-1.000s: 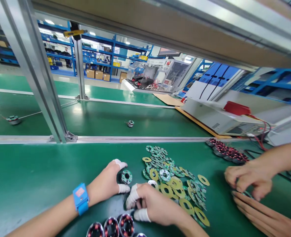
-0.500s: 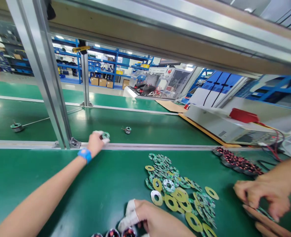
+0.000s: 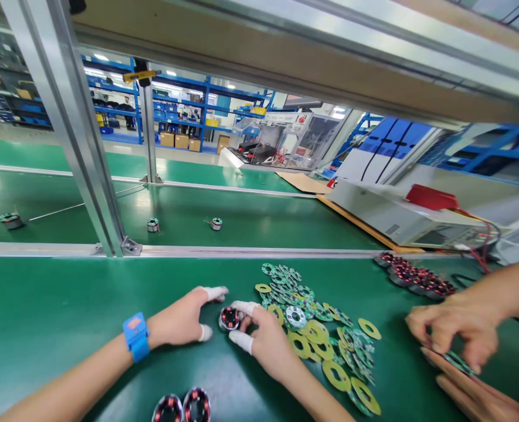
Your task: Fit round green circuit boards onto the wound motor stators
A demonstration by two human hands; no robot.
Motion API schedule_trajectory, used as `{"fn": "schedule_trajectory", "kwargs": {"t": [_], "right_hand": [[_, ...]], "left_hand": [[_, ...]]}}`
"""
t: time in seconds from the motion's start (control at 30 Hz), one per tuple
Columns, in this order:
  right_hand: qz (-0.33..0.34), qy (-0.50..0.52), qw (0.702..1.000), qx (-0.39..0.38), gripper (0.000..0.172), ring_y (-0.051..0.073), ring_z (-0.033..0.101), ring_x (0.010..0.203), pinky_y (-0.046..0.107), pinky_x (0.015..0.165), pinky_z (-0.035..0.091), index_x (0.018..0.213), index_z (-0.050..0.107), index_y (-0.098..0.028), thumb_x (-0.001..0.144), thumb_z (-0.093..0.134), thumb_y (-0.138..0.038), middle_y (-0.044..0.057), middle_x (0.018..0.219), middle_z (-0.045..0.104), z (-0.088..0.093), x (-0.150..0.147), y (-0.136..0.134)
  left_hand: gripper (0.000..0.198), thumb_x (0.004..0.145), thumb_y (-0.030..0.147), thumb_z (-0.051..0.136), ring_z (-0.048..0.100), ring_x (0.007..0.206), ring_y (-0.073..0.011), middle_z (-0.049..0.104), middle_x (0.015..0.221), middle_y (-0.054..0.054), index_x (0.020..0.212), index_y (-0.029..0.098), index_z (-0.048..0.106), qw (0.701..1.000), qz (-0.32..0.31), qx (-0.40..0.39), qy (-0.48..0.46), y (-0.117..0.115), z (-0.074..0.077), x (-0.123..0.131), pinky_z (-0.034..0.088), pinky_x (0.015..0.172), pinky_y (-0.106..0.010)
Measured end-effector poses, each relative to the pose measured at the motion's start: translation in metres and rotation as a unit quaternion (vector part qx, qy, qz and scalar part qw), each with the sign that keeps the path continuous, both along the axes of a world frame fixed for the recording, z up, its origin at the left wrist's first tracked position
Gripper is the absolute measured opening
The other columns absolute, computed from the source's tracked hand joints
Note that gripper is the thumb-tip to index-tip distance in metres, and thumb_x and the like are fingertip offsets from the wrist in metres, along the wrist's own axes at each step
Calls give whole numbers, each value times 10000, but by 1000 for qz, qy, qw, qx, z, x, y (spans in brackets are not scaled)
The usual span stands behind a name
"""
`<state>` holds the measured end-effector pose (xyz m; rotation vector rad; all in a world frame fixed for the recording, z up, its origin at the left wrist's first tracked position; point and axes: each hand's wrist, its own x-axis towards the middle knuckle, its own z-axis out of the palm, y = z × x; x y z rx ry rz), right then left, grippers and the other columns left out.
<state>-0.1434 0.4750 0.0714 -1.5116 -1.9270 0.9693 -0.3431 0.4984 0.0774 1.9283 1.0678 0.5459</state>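
Observation:
My right hand (image 3: 265, 340), with white covers on its fingertips, grips a small motor stator (image 3: 229, 318) with copper windings by its right side. To the left of that stator, my left hand (image 3: 184, 316) is empty, thumb and fingers apart, wearing a blue wristband (image 3: 136, 336). Two more wound stators (image 3: 196, 404) stand near the front edge of the view. Just right of my right hand lies a spread heap of green ring-shaped circuit boards (image 3: 295, 317) mixed with yellow rings (image 3: 339, 375).
A co-worker's hands (image 3: 465, 328) hold a green board at the right. Behind them sits a cluster of wound stators (image 3: 413, 274). Stators with green boards (image 3: 152, 224) stand on the green belt beyond a metal rail (image 3: 241, 252). A metal post (image 3: 72, 135) rises at left.
My left hand has let go of a board-topped stator on the far belt and come back toward me. My right hand has moved forward with a stator from the front group.

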Motion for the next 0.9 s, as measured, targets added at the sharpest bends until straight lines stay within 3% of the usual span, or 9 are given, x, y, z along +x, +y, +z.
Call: {"fn": "schedule_trajectory", "kwargs": {"t": [0.1,0.23,0.37,0.47,0.53,0.67,0.73,0.83,0.9], "right_hand": [[-7,9,1000,-10,352,143,532,593,235,530,414,949,649,-169,600,638,-119,-13,647,577,1,-5,-2],[-3,-42,999,-27,184,124,518,527,226,507,411,790,628,-159,611,668,-156,-33,572,557,5,-6,-7],[18,-105,989,104,258,154,567,582,260,530,477,898,639,-162,646,685,-200,28,711,630,12,-2,-10],[103,-111,949,276,354,194,615,777,296,637,528,1108,598,-198,754,611,-187,86,932,661,15,3,-11],[177,-116,907,364,281,182,621,781,282,642,528,1083,621,-200,845,483,-144,80,869,677,15,6,-11],[234,-141,833,480,322,196,620,864,293,670,523,1046,628,-137,901,342,-115,114,868,683,17,10,-15],[267,-165,822,475,318,194,616,854,293,676,515,978,640,-128,914,329,-133,111,849,683,18,7,-20],[301,-231,834,402,285,184,596,688,271,553,479,778,645,-157,879,380,-128,70,674,658,17,-2,-29],[310,-249,841,367,222,179,583,623,264,499,457,786,645,-172,851,433,-168,59,663,662,15,-5,-33]], "left_hand": [[884,593,137,688,474,1117,-247,495,1249,-115,1382,169,290,1000,-5,-23,-13,-17,-1,13,343,1010,-383],[991,541,187,778,484,1020,-254,508,1133,-108,1389,177,265,999,33,26,-5,-18,-9,19,385,936,-394],[819,610,171,743,502,924,-216,548,1025,-65,1335,190,363,999,16,45,0,-17,-9,18,407,864,-341],[747,619,118,725,494,922,-201,561,1016,-39,1289,230,415,998,2,59,3,-16,-5,15,399,838,-309],[658,625,104,718,490,909,-194,570,989,-29,1221,243,478,997,-7,72,20,-15,-2,13,394,803,-292],[290,664,134,707,471,862,-190,597,872,-6,918,232,606,989,-26,126,76,-14,5,12,351,733,-279],[190,689,152,699,462,845,-187,603,826,3,834,227,603,985,-31,143,93,-14,8,12,329,713,-279],[137,721,172,681,458,831,-183,599,798,5,813,230,598,984,-28,148,98,-14,9,11,317,694,-276],[139,737,186,671,461,838,-183,597,814,2,849,242,610,986,-19,139,88,-14,6,11,325,702,-276]]}}
